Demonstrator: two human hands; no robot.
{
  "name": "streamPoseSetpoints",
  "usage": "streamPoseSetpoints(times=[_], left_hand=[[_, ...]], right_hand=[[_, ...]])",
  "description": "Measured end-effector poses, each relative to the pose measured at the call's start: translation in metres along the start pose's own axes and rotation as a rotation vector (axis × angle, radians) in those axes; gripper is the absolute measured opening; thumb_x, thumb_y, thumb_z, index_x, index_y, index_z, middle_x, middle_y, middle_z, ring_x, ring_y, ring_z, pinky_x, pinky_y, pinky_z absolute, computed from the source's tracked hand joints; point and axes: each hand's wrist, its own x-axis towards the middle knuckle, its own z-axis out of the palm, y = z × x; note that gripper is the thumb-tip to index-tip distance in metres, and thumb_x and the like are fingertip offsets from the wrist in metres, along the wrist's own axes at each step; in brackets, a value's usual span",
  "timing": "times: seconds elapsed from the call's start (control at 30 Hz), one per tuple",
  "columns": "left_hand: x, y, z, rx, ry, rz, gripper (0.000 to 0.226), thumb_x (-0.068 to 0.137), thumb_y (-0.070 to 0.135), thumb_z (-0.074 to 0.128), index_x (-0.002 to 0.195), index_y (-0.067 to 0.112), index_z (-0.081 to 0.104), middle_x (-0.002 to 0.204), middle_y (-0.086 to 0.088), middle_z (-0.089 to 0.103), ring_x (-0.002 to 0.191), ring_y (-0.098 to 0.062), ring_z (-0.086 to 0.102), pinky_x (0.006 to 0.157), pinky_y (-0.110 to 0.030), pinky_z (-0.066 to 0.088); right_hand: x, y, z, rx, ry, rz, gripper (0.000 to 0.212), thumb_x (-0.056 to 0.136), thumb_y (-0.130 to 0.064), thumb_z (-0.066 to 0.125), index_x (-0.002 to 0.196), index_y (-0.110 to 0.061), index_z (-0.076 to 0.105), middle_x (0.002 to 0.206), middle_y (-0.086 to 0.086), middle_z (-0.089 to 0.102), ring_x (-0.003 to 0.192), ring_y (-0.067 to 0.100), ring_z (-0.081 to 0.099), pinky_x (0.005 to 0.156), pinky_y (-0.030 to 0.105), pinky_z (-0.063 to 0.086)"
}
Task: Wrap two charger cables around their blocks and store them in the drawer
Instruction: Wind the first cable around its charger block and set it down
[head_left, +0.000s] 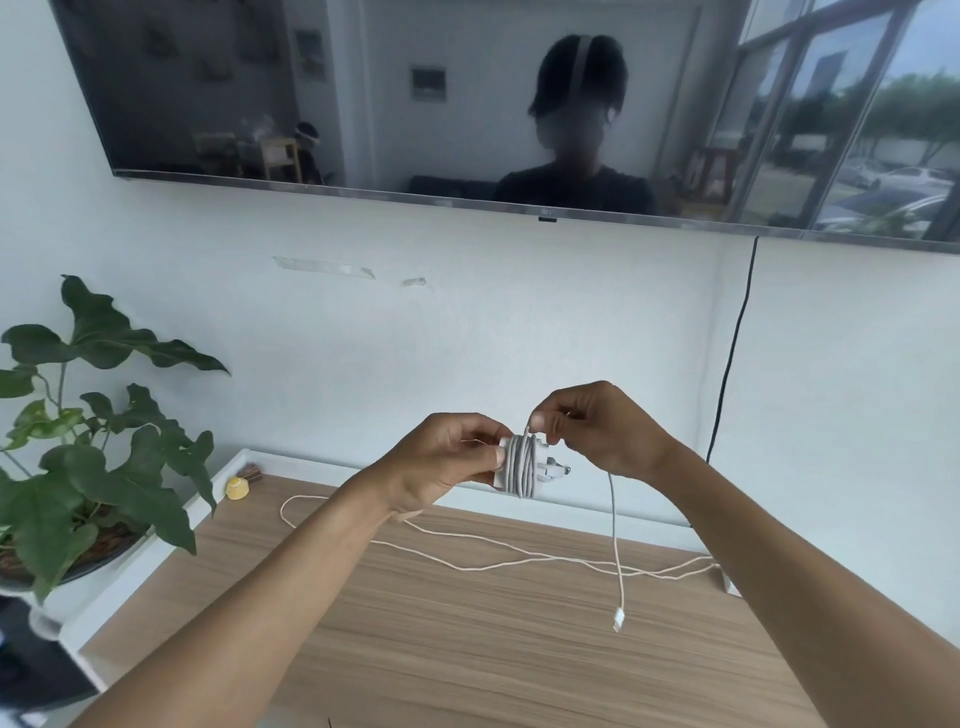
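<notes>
My left hand (451, 457) grips a white charger block (521, 466) held in the air above the wooden cabinet top (467, 639). Several turns of its grey-white cable are wound around the block. My right hand (587, 426) pinches this cable just above the block; the free tail (614, 540) hangs down from it and ends in a small white plug near the surface. A second white cable (519, 556) lies loose across the cabinet top, running to a second white block (727, 582) partly hidden behind my right forearm. No drawer is visible.
A potted green plant (88, 467) stands at the left edge. A small yellow object (238, 488) sits at the back left corner. A wall-mounted TV (467, 104) hangs above, with a black cord (732, 353) running down the wall on the right.
</notes>
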Motion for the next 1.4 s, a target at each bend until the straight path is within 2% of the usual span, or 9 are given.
streamPoseSetpoints(times=[0.17, 0.3, 0.4, 0.53, 0.63, 0.73, 0.87, 1.1, 1.4], left_hand=[[0.003, 0.000, 0.007, -0.286, 0.087, 0.009, 0.015, 0.086, 0.005, 0.061, 0.099, -0.002, 0.065, 0.092, -0.014, 0.069, 0.086, -0.024, 0.067, 0.077, -0.032, 0.057], [0.009, -0.008, 0.012, -0.359, 0.227, -0.025, 0.019, 0.094, 0.003, 0.051, 0.099, -0.009, 0.064, 0.090, -0.019, 0.068, 0.084, -0.026, 0.066, 0.074, -0.030, 0.058], [0.012, -0.013, 0.009, -0.387, 0.340, -0.029, 0.017, 0.093, 0.002, 0.053, 0.091, -0.009, 0.066, 0.084, -0.016, 0.070, 0.079, -0.025, 0.067, 0.075, -0.032, 0.060], [0.016, -0.020, 0.007, -0.232, 0.474, -0.012, 0.014, 0.093, 0.004, 0.058, 0.090, -0.006, 0.067, 0.086, -0.016, 0.071, 0.078, -0.023, 0.068, 0.080, -0.035, 0.060], [0.018, -0.029, 0.006, -0.075, 0.584, 0.015, 0.009, 0.091, 0.005, 0.061, 0.085, 0.003, 0.068, 0.086, -0.014, 0.071, 0.082, -0.025, 0.069, 0.081, -0.035, 0.059], [0.017, -0.037, 0.006, 0.307, 0.634, 0.076, 0.007, 0.084, 0.007, 0.067, 0.090, 0.010, 0.067, 0.085, -0.001, 0.069, 0.082, -0.013, 0.066, 0.073, -0.017, 0.054], [0.011, -0.034, 0.010, 0.437, 0.510, 0.168, 0.013, 0.082, 0.006, 0.067, 0.094, 0.012, 0.065, 0.086, 0.006, 0.065, 0.083, -0.010, 0.064, 0.073, -0.018, 0.054], [0.002, -0.030, 0.006, 0.476, 0.191, 0.164, 0.018, 0.082, 0.003, 0.066, 0.096, 0.015, 0.065, 0.091, -0.001, 0.066, 0.084, -0.008, 0.063, 0.079, -0.026, 0.054], [-0.008, -0.017, 0.000, -0.060, -0.121, 0.018, 0.037, 0.075, 0.025, 0.070, 0.104, 0.003, 0.064, 0.093, -0.006, 0.067, 0.088, -0.018, 0.062, 0.082, -0.030, 0.051]], right_hand=[[-0.006, 0.017, 0.024, 0.328, 0.039, 0.091, 0.031, 0.079, 0.006, 0.048, 0.069, -0.017, 0.065, 0.048, -0.011, 0.048, 0.046, 0.009, 0.030, 0.045, 0.020, 0.024], [-0.015, 0.028, 0.050, 0.171, 0.196, 0.082, 0.042, 0.092, -0.006, 0.047, 0.057, -0.024, 0.060, 0.049, -0.010, 0.052, 0.043, 0.004, 0.037, 0.047, 0.019, 0.031], [-0.029, 0.029, 0.066, 0.008, 0.162, 0.049, 0.029, 0.096, -0.016, 0.051, 0.075, -0.021, 0.070, 0.054, -0.010, 0.055, 0.046, 0.003, 0.046, 0.050, 0.011, 0.035], [-0.034, 0.028, 0.070, -0.088, 0.162, 0.050, 0.026, 0.096, -0.018, 0.049, 0.083, -0.017, 0.071, 0.062, -0.001, 0.060, 0.055, 0.014, 0.053, 0.054, 0.014, 0.039], [-0.034, 0.019, 0.065, -0.160, 0.131, 0.020, 0.025, 0.096, -0.016, 0.047, 0.087, -0.012, 0.071, 0.060, -0.008, 0.056, 0.051, 0.009, 0.046, 0.052, 0.015, 0.037], [-0.036, 0.008, 0.058, -0.363, 0.064, -0.040, 0.026, 0.096, -0.023, 0.045, 0.089, -0.015, 0.068, 0.067, -0.008, 0.061, 0.062, 0.015, 0.055, 0.062, 0.029, 0.047], [-0.035, -0.005, 0.042, -0.673, 0.056, -0.137, 0.028, 0.098, -0.032, 0.040, 0.091, -0.019, 0.064, 0.091, 0.000, 0.068, 0.083, 0.029, 0.060, 0.067, 0.033, 0.045], [-0.023, -0.012, 0.011, -0.856, 0.028, -0.173, 0.024, 0.100, -0.033, 0.041, 0.103, -0.029, 0.064, 0.105, -0.010, 0.066, 0.091, 0.024, 0.061, 0.070, 0.031, 0.043], [-0.017, 0.007, -0.002, -0.216, -0.024, -0.057, 0.023, 0.094, -0.013, 0.056, 0.079, -0.021, 0.071, 0.058, -0.016, 0.059, 0.059, -0.002, 0.053, 0.057, 0.009, 0.037]])
